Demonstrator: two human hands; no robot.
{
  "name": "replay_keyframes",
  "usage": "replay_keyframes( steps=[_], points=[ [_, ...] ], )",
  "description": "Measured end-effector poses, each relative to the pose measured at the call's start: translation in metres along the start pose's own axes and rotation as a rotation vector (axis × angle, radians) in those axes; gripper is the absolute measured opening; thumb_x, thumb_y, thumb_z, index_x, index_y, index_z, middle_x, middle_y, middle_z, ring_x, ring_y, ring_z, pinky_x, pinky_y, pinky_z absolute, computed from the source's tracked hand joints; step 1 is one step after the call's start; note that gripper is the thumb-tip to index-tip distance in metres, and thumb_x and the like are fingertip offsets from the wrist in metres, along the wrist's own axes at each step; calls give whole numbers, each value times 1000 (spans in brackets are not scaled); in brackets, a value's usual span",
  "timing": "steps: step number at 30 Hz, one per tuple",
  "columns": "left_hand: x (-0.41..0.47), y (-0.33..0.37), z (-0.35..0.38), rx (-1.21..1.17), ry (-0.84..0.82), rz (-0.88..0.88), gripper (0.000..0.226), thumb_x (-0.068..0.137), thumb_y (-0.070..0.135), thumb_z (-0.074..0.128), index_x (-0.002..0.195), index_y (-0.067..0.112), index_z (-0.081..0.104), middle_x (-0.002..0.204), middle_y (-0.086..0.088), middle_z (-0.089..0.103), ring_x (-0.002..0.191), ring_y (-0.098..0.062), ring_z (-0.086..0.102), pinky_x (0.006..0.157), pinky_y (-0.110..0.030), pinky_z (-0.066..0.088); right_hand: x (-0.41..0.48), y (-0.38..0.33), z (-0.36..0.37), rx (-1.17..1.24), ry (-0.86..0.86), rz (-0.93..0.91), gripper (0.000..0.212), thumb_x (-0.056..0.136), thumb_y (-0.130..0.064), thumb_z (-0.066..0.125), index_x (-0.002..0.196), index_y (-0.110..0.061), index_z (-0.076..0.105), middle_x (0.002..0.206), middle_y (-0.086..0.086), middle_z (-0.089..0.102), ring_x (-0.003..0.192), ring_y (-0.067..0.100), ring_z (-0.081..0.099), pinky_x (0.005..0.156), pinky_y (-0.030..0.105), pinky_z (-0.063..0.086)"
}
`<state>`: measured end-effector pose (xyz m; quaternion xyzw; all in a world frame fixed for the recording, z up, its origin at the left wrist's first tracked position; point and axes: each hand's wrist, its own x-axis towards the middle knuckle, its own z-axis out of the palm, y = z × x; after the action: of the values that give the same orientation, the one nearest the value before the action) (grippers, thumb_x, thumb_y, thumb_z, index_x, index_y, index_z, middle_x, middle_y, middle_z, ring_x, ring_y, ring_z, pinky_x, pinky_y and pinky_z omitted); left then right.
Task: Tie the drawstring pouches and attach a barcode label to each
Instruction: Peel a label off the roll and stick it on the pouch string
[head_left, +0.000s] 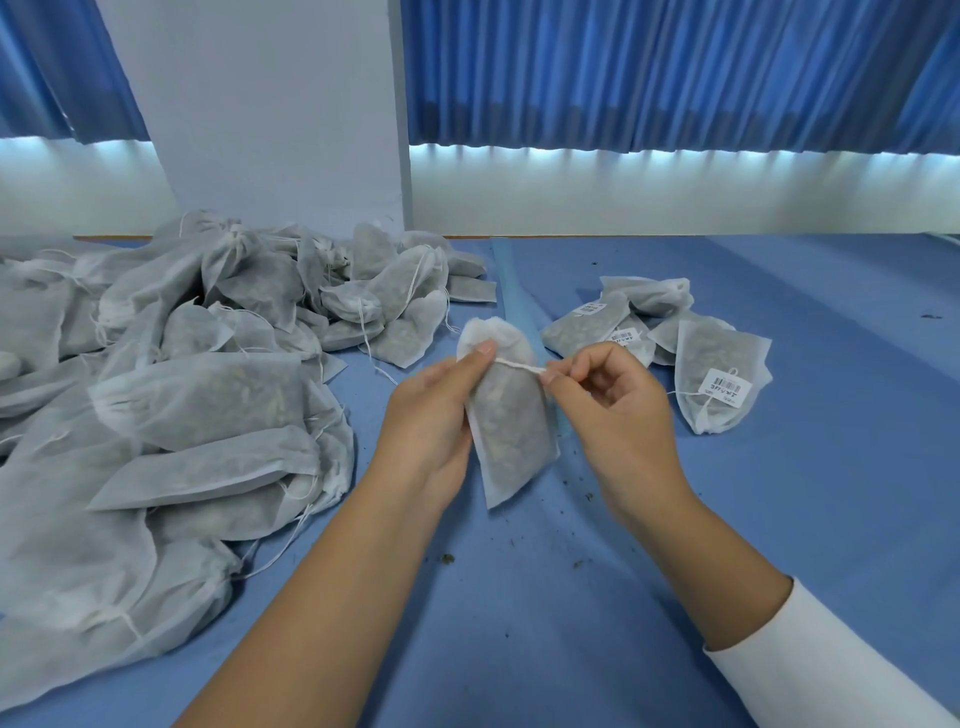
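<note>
Both the left hand (436, 410) and the right hand (618, 410) are bare. The right forearm (670, 514) wears a plain white long sleeve (815, 670) in the lower right of the frame. Its smooth cuff ends partway along the forearm, short of the wrist. The left forearm (311, 597) is uncovered down to the bottom edge. The nails on the fingers (484, 356) are short and plain.

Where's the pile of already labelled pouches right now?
In the head view, the labelled pouches lie on the blue table, right of centre, just beyond the right hand, opposite the big heap at left.
</note>
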<state>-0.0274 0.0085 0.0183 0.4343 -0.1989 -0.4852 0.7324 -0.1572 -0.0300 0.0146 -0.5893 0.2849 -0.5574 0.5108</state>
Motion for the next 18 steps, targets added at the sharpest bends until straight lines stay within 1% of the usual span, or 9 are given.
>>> replay_keyframes(
  steps=[1, 3, 4, 6, 8, 12, 13, 16, 18],
  points=[
    [-1, 1, 1, -30, -3, 22, 12, 92, 13, 67, 87, 2, 69, 85, -14, 75, 79, -21, 74, 73, -31, 62, -1, 0, 0, -15, -24, -8, 25, 86, 7, 65, 75, -11, 53, 84, 6, 62, 87, 7, 64, 78, 14, 50],
    [-5, 3, 2, -78, -32, 50, 11, 94, 17, 65, 86, 9, 66, 100, -21, 74, 96, -31, 72, 87, -42, 59, -2, 1, 1, -67, -87, -30, 23, 86, 6, 66, 76, -11, 54, 85, 6, 62, 98, 6, 65, 85, 18, 50],
    [-7, 4, 3, -94, -44, 61, 11, 95, 18, 63, 87, 10, 65, 102, -20, 73, 98, -31, 71, 90, -44, 58, -3, 1, 1, -92, -114, -41, 23, 86, 6, 66, 77, -12, 55, 85, 5, 61, 98, 6, 65, 87, 21, 50],
    [-8, 6, 5, -124, -68, 76, 11, 98, 19, 59, 93, 10, 65, 95, -13, 73, 89, -23, 71, 83, -38, 59, -4, 3, 2, -122, -141, -53, 22, 86, 6, 65, 79, -14, 56, 81, 0, 60, 85, 8, 60, 81, 23, 48],
    [-8, 6, 8, -155, -80, 86, 15, 100, 17, 55, 103, 8, 65, 97, -11, 72, 87, -21, 70, 83, -37, 59, -4, 3, 2, -127, -147, -65, 22, 86, 5, 66, 80, -15, 57, 79, -5, 59, 77, 8, 56, 76, 23, 46],
    [-10, 6, 9, -190, -116, 65, 28, 99, 16, 55, 120, -2, 61, 116, -24, 67, 110, -33, 66, 98, -45, 53, -4, 1, 2, -101, -126, -103, 22, 86, 6, 66, 78, -13, 57, 76, -7, 60, 76, 7, 57, 73, 18, 48],
    [-11, 6, 9, -171, -151, 65, 29, 97, 15, 57, 119, -3, 61, 116, -25, 66, 112, -35, 65, 99, -45, 52, -4, 0, 2, -94, -117, -105, 21, 86, 6, 66, 78, -13, 57, 76, -6, 60, 77, 7, 58, 73, 18, 48],
    [-11, 1, 9, 32, -172, 120, 16, 89, 10, 67, 102, 1, 65, 98, -16, 70, 95, -29, 68, 90, -43, 56, -3, 1, 1, -81, -88, -110, 22, 86, 6, 66, 79, -12, 57, 78, -4, 60, 76, 7, 57, 74, 19, 48],
    [-11, -3, 8, 154, -126, 158, 17, 87, 12, 72, 101, 4, 67, 91, -10, 74, 87, -23, 71, 80, -36, 60, -1, 1, -1, -70, -87, -111, 22, 86, 7, 66, 79, -12, 56, 78, -3, 59, 76, 5, 56, 73, 18, 48]
  ],
)
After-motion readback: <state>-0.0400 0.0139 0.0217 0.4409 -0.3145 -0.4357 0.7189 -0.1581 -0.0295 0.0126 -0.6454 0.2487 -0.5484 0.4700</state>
